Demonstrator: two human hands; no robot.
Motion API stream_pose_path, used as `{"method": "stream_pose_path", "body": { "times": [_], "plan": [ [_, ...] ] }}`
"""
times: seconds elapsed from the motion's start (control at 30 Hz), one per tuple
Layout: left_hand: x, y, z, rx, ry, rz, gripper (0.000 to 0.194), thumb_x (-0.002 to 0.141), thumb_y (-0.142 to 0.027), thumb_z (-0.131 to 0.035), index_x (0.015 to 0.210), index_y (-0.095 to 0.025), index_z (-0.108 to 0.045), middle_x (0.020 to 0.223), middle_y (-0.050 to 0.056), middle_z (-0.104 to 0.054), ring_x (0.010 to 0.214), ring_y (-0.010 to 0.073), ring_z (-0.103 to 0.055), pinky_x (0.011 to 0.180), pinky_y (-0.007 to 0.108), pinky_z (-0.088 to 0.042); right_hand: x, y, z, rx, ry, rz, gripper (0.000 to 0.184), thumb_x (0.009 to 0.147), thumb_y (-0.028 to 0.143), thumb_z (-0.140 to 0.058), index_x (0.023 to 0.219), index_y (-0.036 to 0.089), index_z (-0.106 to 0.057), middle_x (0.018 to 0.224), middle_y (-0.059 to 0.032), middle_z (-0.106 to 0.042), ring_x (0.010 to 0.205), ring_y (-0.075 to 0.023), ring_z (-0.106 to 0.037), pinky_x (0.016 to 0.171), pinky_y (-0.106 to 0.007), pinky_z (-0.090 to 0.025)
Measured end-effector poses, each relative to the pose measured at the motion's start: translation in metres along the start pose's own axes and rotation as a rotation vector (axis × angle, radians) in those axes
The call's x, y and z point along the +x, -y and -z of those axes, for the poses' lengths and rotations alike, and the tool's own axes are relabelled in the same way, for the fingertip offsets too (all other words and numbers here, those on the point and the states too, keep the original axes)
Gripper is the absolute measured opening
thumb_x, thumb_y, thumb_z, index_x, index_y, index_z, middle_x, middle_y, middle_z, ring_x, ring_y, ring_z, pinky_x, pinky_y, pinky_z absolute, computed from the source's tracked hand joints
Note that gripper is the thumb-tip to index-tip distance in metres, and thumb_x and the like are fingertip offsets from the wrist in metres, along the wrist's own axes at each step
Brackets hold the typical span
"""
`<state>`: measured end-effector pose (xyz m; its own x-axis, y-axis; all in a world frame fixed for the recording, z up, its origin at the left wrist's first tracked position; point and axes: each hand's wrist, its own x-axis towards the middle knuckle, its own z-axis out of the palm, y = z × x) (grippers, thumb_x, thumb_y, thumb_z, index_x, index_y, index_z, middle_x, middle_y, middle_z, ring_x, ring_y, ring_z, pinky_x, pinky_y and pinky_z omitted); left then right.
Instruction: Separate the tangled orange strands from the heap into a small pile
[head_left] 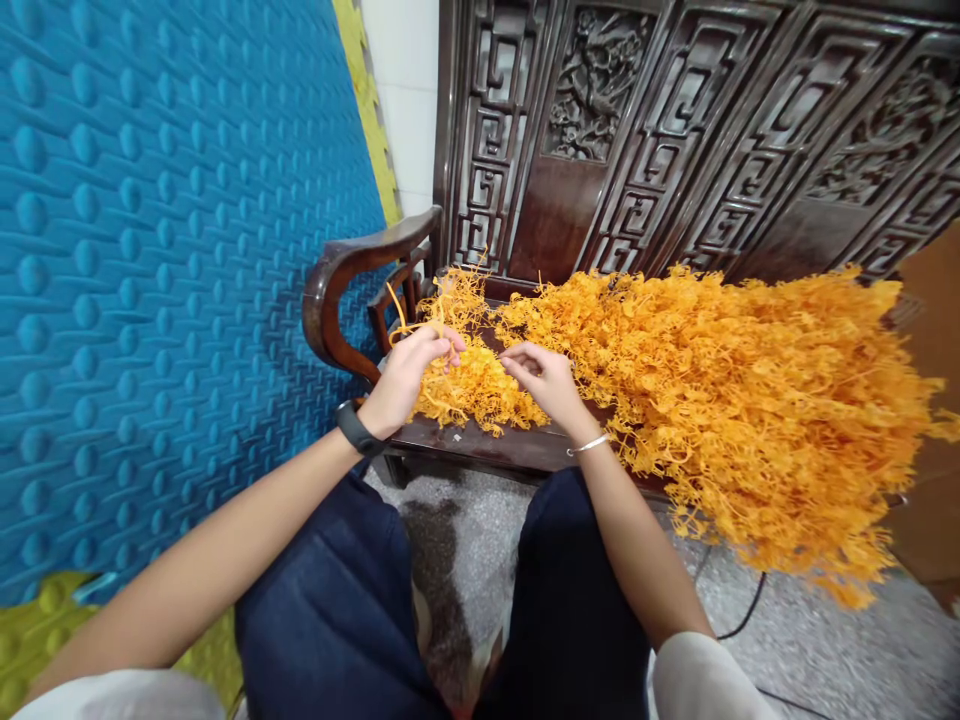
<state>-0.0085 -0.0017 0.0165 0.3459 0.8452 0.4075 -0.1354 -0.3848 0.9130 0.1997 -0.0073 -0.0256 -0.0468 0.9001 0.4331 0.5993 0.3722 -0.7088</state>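
Nearest are the person's knees in dark blue trousers [322,590], set apart, with the grey speckled floor [491,505] between them. At the right, a thin black cable [754,608] lies on this floor.

Both forearms reach forward above the knees. The left hand [416,368], with a black band [358,430] on its wrist, is curled narrow and holds thin orange strands [397,306], whose ends stick out above it. The right hand [547,380], with a silver bracelet [589,446], is just beside, its thumb and fingertips close together; whether something thin is between them, I cannot tell.

Under and between the hands, a small orange pile [491,388] lies on the dark wooden bench [480,446]. To the right, a large orange heap [772,400] of similar curly material spreads along the bench and over its front edge.

The curved armrest [322,290] stands at the left, beside a blue bumpy mat [187,250]. Farthest is the carved backrest [559,215], next to a white tiled surface [405,100].
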Motion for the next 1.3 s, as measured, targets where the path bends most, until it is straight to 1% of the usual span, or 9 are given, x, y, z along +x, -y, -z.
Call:
{"method": "stream_pose_path", "body": {
  "times": [0.1,0.2,0.4,0.53,0.67,0.77,0.87,1.03,1.3],
  "plan": [
    [-0.001,-0.004,-0.001,0.031,0.032,0.019,0.016,0.078,-0.024,-0.048,0.078,-0.014,-0.06,0.074,0.002,-0.057,0.071,0.0137,-0.052,0.071,0.028,-0.043,-0.008,0.027,-0.012,0.281,-0.107,0.065,0.018,0.083,0.034,-0.054,0.088,0.018,-0.061,0.075,-0.0007,-0.062,0.057,-0.0088,-0.053,0.055,-0.023,-0.044],
    [-0.002,-0.007,0.0,0.114,0.087,0.015,0.016,0.08,-0.022,-0.049,0.084,-0.014,-0.062,0.085,0.003,-0.062,0.081,0.0148,-0.056,0.08,0.029,-0.044,-0.012,0.039,-0.016,0.419,-0.174,0.073,0.014,0.083,0.031,-0.054,0.087,0.019,-0.06,0.077,-0.0009,-0.062,0.06,-0.0088,-0.055,0.056,-0.023,-0.047],
    [-0.005,-0.008,0.001,0.072,0.199,-0.019,0.031,0.082,-0.021,-0.049,0.11,-0.018,-0.06,0.114,0.006,-0.064,0.103,0.0187,-0.058,0.098,0.036,-0.04,-0.012,0.039,-0.015,0.451,-0.271,0.091,0.011,0.084,0.028,-0.053,0.085,0.02,-0.059,0.082,-0.0015,-0.062,0.068,-0.0095,-0.058,0.063,-0.024,-0.05],
    [-0.006,-0.001,0.002,-0.055,0.308,-0.028,0.055,0.075,-0.016,-0.047,0.129,-0.024,-0.047,0.135,0.004,-0.05,0.126,0.0219,-0.044,0.109,0.041,-0.03,-0.017,0.042,-0.015,0.476,-0.303,0.112,0.013,0.085,0.031,-0.051,0.083,0.02,-0.058,0.075,-0.0002,-0.061,0.058,-0.0084,-0.055,0.059,-0.025,-0.048],
    [-0.007,0.004,0.003,-0.097,0.342,-0.064,0.071,0.069,-0.02,-0.047,0.138,-0.028,-0.035,0.146,0.0,-0.035,0.136,0.0232,-0.029,0.113,0.042,-0.023,-0.024,0.049,-0.014,0.375,-0.233,0.244,0.015,0.087,0.03,-0.049,0.08,0.02,-0.059,0.072,-0.0006,-0.06,0.059,-0.0097,-0.055,0.058,-0.027,-0.048],
    [-0.008,0.003,0.003,-0.092,0.325,-0.07,0.075,0.068,-0.021,-0.049,0.14,-0.029,-0.03,0.149,0.0,-0.029,0.137,0.0245,-0.027,0.111,0.043,-0.027,-0.025,0.052,-0.015,0.199,-0.172,0.392,0.009,0.084,0.024,-0.054,0.087,0.02,-0.062,0.08,-0.0026,-0.061,0.072,-0.0132,-0.057,0.068,-0.03,-0.049],
    [-0.008,0.001,0.002,-0.053,0.293,-0.082,0.075,0.07,-0.02,-0.055,0.139,-0.031,-0.029,0.15,0.002,-0.026,0.137,0.0255,-0.027,0.109,0.044,-0.03,-0.022,0.049,-0.018,0.034,-0.135,0.498,0.019,0.082,0.022,-0.056,0.1,0.022,-0.061,0.094,-0.0055,-0.059,0.09,-0.0169,-0.056,0.081,-0.036,-0.049],
    [-0.009,-0.002,-0.002,-0.03,0.234,-0.093,0.07,0.075,-0.02,-0.061,0.137,-0.03,-0.031,0.151,0.005,-0.025,0.136,0.0257,-0.029,0.108,0.044,-0.032,-0.018,0.04,-0.023,-0.085,-0.148,0.479,0.033,0.083,0.025,-0.056,0.115,0.025,-0.054,0.108,-0.0079,-0.049,0.099,-0.0185,-0.052,0.085,-0.037,-0.048],
    [-0.011,-0.002,-0.006,-0.002,0.229,-0.088,0.061,0.079,-0.023,-0.061,0.134,-0.03,-0.035,0.146,0.007,-0.033,0.133,0.0236,-0.035,0.102,0.038,-0.041,-0.02,0.046,-0.023,0.006,-0.216,0.485,0.011,0.08,0.023,-0.06,0.091,0.023,-0.06,0.095,-0.0048,-0.053,0.095,-0.0181,-0.053,0.085,-0.037,-0.046]
  ]
}}
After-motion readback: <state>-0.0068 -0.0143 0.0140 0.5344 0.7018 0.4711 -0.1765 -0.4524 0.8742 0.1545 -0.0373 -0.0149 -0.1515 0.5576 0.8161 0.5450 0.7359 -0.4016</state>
